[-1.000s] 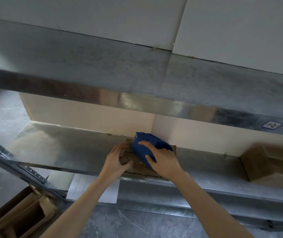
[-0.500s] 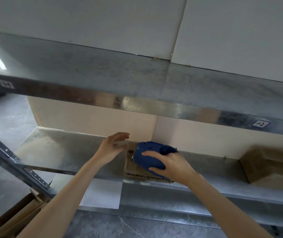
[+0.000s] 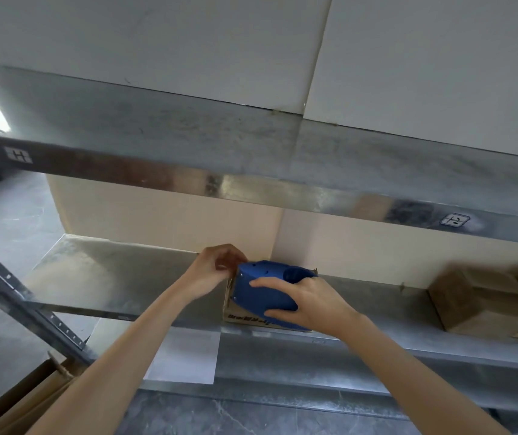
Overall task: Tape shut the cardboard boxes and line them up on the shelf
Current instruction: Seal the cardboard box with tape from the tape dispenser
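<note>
Blue tape dispenser (image 3: 260,290): smooth moulded plastic, matt, under the right-hand fingers (image 3: 270,282). Cardboard box (image 3: 248,318) beneath: brown corrugated paperboard, matt, printed edge. Shelf (image 3: 110,277) left of the fingers: galvanised sheet metal, dull sheen, mottled. Upper shelf (image 3: 188,142): same metal, glossier front lip. Second cardboard box (image 3: 477,306) far right: matt brown.

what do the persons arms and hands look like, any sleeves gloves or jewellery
Both arms are bare from the hands to the bottom edge of the picture, with no sleeve showing. The left hand and the right hand are ungloved. No ring, watch or bracelet shows on the fingers or wrists that are in view. The forearms are slim, with no visible marks or tattoos.
</note>
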`<state>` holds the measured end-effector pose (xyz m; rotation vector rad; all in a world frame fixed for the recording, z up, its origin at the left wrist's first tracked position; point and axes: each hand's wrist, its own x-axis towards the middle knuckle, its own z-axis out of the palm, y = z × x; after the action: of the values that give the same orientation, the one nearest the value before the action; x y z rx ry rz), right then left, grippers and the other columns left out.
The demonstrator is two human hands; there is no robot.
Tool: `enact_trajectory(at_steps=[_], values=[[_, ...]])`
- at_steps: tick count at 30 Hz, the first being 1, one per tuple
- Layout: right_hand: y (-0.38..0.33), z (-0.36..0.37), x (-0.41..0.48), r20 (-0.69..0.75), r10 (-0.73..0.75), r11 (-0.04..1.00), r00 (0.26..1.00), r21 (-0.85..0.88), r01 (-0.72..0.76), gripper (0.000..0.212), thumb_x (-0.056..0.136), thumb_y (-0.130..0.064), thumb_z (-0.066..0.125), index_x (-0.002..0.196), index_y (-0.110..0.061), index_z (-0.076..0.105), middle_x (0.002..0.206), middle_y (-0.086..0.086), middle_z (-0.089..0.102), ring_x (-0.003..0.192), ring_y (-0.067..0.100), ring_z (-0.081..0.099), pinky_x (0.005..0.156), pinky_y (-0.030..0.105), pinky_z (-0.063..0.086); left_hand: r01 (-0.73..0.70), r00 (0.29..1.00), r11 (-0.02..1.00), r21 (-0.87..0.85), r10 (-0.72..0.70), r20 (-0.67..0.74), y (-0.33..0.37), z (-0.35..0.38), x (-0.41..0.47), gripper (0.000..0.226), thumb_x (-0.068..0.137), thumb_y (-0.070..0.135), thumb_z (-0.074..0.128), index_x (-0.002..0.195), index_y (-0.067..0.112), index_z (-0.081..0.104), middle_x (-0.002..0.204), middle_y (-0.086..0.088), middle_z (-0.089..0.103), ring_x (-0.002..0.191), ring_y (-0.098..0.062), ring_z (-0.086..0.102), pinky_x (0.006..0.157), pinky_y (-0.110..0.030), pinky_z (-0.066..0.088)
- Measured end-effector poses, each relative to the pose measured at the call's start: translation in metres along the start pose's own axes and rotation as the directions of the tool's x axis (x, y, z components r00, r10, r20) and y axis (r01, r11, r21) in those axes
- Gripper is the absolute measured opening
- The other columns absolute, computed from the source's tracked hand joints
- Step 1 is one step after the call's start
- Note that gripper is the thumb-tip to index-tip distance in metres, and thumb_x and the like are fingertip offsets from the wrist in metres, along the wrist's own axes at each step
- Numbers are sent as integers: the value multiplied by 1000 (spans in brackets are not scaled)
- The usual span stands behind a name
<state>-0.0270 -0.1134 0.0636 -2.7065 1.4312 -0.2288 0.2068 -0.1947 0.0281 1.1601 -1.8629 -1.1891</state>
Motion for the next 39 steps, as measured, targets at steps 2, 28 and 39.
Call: enact_trajectory(at_steps=[2, 28, 39], values=[[1, -4, 3, 10, 37, 998, 999, 53, -38, 57, 90, -56, 57, 142, -49, 34, 58, -10, 43, 47, 10, 36, 53, 24, 29, -2, 1000, 1000, 21, 3, -25, 1, 1, 0, 38, 80, -17, 53, 91, 15, 69, 92, -1, 71, 82, -5, 65, 75, -22, 50], [83, -23, -31, 228, 252, 828, 941, 453, -331, 54, 75, -61, 73, 122, -60, 48, 123, -41, 51, 110, -12, 51, 91, 26, 50, 182, 953, 975, -127, -207, -220, -28, 18, -13, 78, 69, -5, 84, 129, 25, 45, 104, -16, 55, 106, -19, 64, 98, -34, 51], [103, -7, -24, 269, 276, 743, 923, 550, -382, 49, 72, -51, 81, 115, -56, 59, 122, -37, 55, 116, -9, 50, 99, 26, 47, 205, 952, 978, 34, -191, -240, -52, 36, -9, 75, 74, -3, 81, 126, 36, 43, 106, 1, 54, 103, -10, 65, 91, -39, 56]])
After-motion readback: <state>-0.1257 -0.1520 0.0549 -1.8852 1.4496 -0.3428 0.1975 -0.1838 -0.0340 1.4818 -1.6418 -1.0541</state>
